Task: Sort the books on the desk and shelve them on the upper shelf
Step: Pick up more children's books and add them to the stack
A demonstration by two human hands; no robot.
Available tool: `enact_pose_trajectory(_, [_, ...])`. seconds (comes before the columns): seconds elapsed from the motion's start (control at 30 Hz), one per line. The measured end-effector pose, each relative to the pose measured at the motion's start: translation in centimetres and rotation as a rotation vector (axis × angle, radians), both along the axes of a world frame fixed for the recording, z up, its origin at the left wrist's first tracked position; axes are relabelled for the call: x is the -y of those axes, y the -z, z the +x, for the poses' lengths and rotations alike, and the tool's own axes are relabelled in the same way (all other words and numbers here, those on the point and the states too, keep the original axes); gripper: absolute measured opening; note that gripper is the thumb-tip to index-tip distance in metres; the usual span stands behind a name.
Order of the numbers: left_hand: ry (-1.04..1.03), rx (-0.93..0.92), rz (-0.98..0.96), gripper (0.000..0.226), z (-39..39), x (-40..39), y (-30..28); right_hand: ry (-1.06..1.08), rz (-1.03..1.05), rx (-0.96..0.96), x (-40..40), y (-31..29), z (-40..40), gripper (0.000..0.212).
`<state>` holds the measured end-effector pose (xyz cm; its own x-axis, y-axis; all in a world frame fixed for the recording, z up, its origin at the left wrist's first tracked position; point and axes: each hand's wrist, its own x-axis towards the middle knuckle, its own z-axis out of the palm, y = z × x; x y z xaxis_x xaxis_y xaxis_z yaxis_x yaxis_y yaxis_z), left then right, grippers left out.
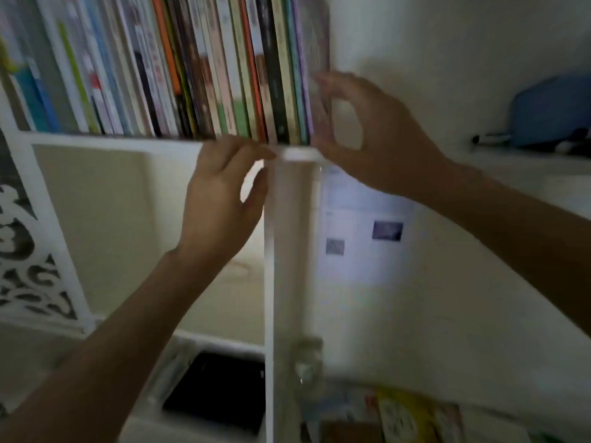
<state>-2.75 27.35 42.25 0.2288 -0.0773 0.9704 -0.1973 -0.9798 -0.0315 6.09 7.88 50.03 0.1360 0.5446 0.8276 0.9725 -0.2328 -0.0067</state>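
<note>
A tight row of upright books [198, 75] fills the white upper shelf [112, 140]. The last book at the right end [316, 43] has a pale pinkish cover. My right hand [367, 129] reaches up to it, fingertips on its outer edge and thumb near its foot, pinching it. My left hand [220, 203] is just below the shelf, its bent fingers touching the shelf's front edge under the right-hand books, with nothing in it. Several more books [399, 417] lie on the desk at the bottom right, blurred.
A white upright post [287, 251] runs down from the shelf's right end. A printed sheet [361, 225] hangs on the wall behind it. A blue pouch [550, 110] sits on a ledge at right. A carved white panel [25, 251] is at left, a dark box [217, 388] below.
</note>
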Motion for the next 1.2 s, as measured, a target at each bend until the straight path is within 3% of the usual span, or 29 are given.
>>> enact_pose_trajectory(0.07, [0.114,-0.084,-0.031,0.015,-0.9,2.5,5.4,0.017,0.04,0.19,2.5,5.0,-1.7,0.033])
enact_pose_trajectory(0.13, [0.228,-0.252,-0.056,0.016,-0.5,5.1,11.4,0.085,-0.065,0.207,4.9,12.0,-1.9,0.021])
enact_pose_trajectory(0.2, [0.315,-0.469,-0.129,0.019,0.7,7.7,17.3,0.198,-0.247,-0.003,8.0,20.0,-0.9,0.022])
enact_pose_trajectory(0.33, [0.371,-0.977,-0.458,0.026,2.8,12.0,30.2,0.519,-0.476,-0.701,15.4,36.0,1.1,0.036])
enact_pose_trajectory(0.43, [0.385,-1.331,-0.644,0.022,2.3,14.3,39.0,0.713,-0.61,-1.106,19.9,45.7,-0.1,0.053])
enact_pose_trajectory(0.47, [0.331,-1.441,-0.702,0.029,2.0,15.0,41.6,0.747,-0.685,-1.202,20.9,48.4,-0.9,0.059])
enact_pose_trajectory(0.57, [-0.017,-1.72,-0.705,0.094,0.4,17.0,47.3,0.758,-0.78,-1.327,22.3,54.8,-2.9,0.068])
enact_pose_trajectory(0.67, [-0.128,-1.701,-0.846,0.102,0.0,18.8,50.5,0.78,-0.746,-1.241,22.0,57.8,-3.5,0.064])
enact_pose_trajectory(0.77, [-0.328,-1.593,-0.845,0.099,0.7,19.4,51.6,0.676,-0.589,-1.267,20.8,58.9,-3.2,0.052])
enact_pose_trajectory(0.9, [-0.235,-1.459,-1.188,0.094,0.8,18.8,52.8,0.464,-0.347,-1.474,18.1,58.7,-3.4,0.038])
enact_pose_trajectory(0.97, [-0.174,-1.42,-1.332,0.074,0.1,18.8,52.5,0.394,-0.256,-1.584,17.0,59.1,-3.5,0.041])
enact_pose_trajectory(1.07, [-0.033,-1.303,-1.64,0.02,-1.3,19.4,50.9,0.347,-0.18,-1.819,16.2,58.6,-3.1,0.046])
enact_pose_trajectory(1.13, [0.039,-1.179,-1.774,0.008,-1.8,19.8,49.6,0.259,-0.212,-1.869,16.6,57.6,-2.6,0.043])
enact_pose_trajectory(1.2, [0.07,-1.07,-1.734,0.009,-1.0,20.5,47.9,0.173,-0.182,-1.822,17.8,56.1,-1.3,0.036])
